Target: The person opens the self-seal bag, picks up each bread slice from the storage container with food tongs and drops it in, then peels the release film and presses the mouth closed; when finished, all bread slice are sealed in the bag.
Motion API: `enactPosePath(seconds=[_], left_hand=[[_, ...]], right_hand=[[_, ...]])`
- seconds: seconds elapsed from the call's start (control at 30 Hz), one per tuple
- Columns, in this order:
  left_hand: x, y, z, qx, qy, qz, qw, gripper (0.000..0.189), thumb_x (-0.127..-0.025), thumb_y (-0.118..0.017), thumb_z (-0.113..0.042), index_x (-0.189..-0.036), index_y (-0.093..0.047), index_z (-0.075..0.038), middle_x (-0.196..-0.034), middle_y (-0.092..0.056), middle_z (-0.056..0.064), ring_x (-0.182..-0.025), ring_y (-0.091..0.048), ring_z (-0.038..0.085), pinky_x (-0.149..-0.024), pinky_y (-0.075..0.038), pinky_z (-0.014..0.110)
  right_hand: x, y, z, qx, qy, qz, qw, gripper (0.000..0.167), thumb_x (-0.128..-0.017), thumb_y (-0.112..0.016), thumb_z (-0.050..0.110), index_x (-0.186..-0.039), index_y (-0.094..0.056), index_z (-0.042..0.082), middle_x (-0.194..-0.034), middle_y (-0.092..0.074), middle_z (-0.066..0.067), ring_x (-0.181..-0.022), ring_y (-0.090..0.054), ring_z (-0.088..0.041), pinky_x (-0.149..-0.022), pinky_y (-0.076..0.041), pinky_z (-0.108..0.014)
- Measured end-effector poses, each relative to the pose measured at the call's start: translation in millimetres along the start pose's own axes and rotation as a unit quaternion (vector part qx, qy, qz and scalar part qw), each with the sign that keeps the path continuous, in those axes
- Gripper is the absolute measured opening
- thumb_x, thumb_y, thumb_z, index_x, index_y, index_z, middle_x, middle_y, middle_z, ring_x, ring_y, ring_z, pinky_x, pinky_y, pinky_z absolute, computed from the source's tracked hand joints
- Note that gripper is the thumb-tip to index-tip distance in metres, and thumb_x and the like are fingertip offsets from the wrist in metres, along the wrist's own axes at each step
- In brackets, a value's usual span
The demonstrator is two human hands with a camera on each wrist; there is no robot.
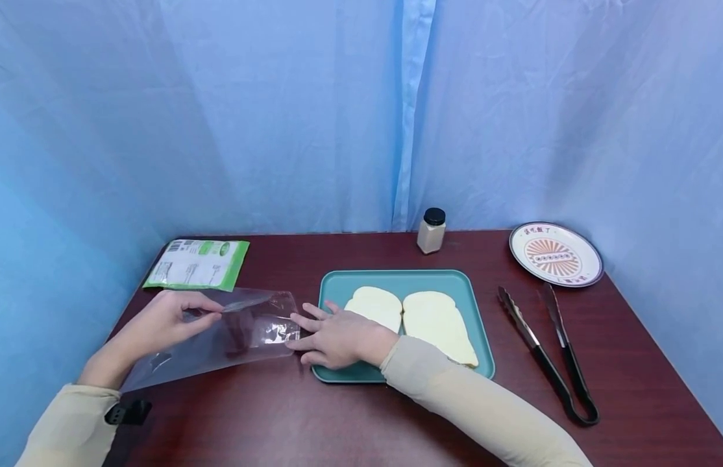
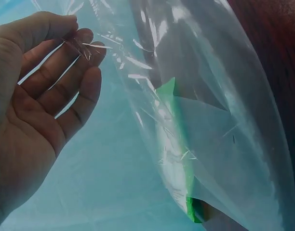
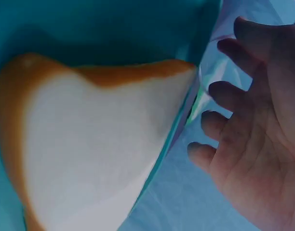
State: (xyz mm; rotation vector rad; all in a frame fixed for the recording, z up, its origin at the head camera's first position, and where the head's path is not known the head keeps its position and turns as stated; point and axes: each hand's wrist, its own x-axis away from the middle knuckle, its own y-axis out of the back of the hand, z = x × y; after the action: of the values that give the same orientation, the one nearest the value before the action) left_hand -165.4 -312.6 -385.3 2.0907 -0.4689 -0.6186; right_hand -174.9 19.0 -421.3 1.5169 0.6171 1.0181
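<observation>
My left hand (image 1: 174,321) pinches the upper layer of a clear plastic bag (image 1: 245,334) between thumb and fingertips. The bag lies lengthwise on the table's left side; in the left wrist view its film (image 2: 234,110) stands lifted and creased. My right hand (image 1: 344,340) is spread with fingers apart over the left edge of a teal tray (image 1: 396,277), its fingertips at the bag's right end; whether they touch it I cannot tell. Two slices of white bread lie side by side on the tray, a left slice (image 1: 378,306) partly hidden by that hand and a right slice (image 1: 437,324).
A green and white packet (image 1: 198,264) lies at the back left, beyond the bag. Behind the tray stands a small jar (image 1: 431,232) with a black lid. To the right are spread black-handled tongs (image 1: 551,370) and a patterned plate (image 1: 555,254). Blue curtains (image 1: 280,130) surround the table.
</observation>
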Motion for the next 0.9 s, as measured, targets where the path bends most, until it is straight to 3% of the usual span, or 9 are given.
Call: enactPosePath(seconds=[0.17,0.3,0.4,0.5,0.63,0.73,0.9], left_hand=[[0.9,-3.4,2.4,0.008,0.0,0.006,1.0,0.023,-0.085,-0.078,0.003,-0.103,-0.079,-0.01,-0.097,-0.074,-0.001,-0.044,-0.031,-0.004,-0.042,-0.034,0.02],[-0.5,-6.0,2.9,0.007,-0.021,-0.002,0.9998,0.024,-0.082,-0.08,0.004,-0.102,-0.079,-0.01,-0.096,-0.075,-0.001,-0.053,-0.045,-0.004,-0.046,-0.039,0.019],[-2.2,-8.1,3.6,-0.001,-0.034,-0.009,0.9994,0.026,-0.08,-0.082,0.003,-0.101,-0.079,-0.012,-0.096,-0.075,-0.004,-0.069,-0.058,0.0,-0.053,-0.045,0.019],[-2.6,-9.0,3.9,-0.01,-0.035,-0.013,0.9992,0.028,-0.079,-0.084,0.002,-0.102,-0.08,-0.013,-0.095,-0.073,-0.007,-0.076,-0.061,0.002,-0.057,-0.049,0.022],[-1.9,-9.8,4.3,-0.014,-0.034,-0.015,0.9992,0.027,-0.079,-0.084,0.001,-0.102,-0.08,-0.013,-0.094,-0.071,-0.009,-0.076,-0.059,0.002,-0.058,-0.049,0.023],[-2.4,-10.0,4.0,-0.015,-0.034,-0.016,0.9992,0.028,-0.078,-0.085,0.0,-0.102,-0.08,-0.014,-0.094,-0.071,-0.01,-0.076,-0.059,0.002,-0.059,-0.049,0.02],[-6.3,-12.8,2.5,-0.012,-0.037,-0.024,0.999,0.029,-0.078,-0.086,-0.001,-0.101,-0.08,-0.017,-0.095,-0.073,-0.011,-0.08,-0.064,0.002,-0.064,-0.051,0.02]], right_hand=[[7.3,5,-7,-0.009,0.022,-0.031,0.9992,0.047,-0.108,-0.04,0.049,-0.154,-0.043,0.038,-0.168,-0.021,-0.002,-0.155,-0.011,-0.029,-0.121,-0.017,-0.052],[19.3,10,-15,-0.031,0.041,-0.061,0.9968,0.048,-0.109,-0.039,0.048,-0.154,-0.045,0.032,-0.166,-0.026,-0.004,-0.154,-0.014,-0.03,-0.121,-0.017,-0.054],[40.0,15,-24,-0.08,0.047,-0.094,0.9913,0.048,-0.109,-0.042,0.045,-0.153,-0.048,0.027,-0.165,-0.03,-0.005,-0.153,-0.016,-0.031,-0.121,-0.018,-0.055],[72.0,19,-37,-0.157,0.037,-0.135,0.9776,0.05,-0.108,-0.047,0.042,-0.153,-0.048,0.022,-0.163,-0.033,-0.005,-0.152,-0.02,-0.028,-0.121,-0.02,-0.05],[122.6,19,-58,-0.236,0.009,-0.206,0.9495,0.055,-0.105,-0.056,0.039,-0.154,-0.047,0.016,-0.159,-0.04,0.0,-0.147,-0.033,-0.018,-0.117,-0.032,-0.041],[158.3,16,-73,-0.253,-0.032,-0.251,0.9338,0.06,-0.102,-0.063,0.037,-0.155,-0.044,0.016,-0.155,-0.045,0.004,-0.141,-0.044,-0.013,-0.11,-0.042,-0.042],[203.4,7,-93,-0.269,-0.095,-0.298,0.9109,0.072,-0.096,-0.074,0.028,-0.158,-0.038,0.021,-0.154,-0.047,0.004,-0.135,-0.051,-0.014,-0.104,-0.047,-0.036]])
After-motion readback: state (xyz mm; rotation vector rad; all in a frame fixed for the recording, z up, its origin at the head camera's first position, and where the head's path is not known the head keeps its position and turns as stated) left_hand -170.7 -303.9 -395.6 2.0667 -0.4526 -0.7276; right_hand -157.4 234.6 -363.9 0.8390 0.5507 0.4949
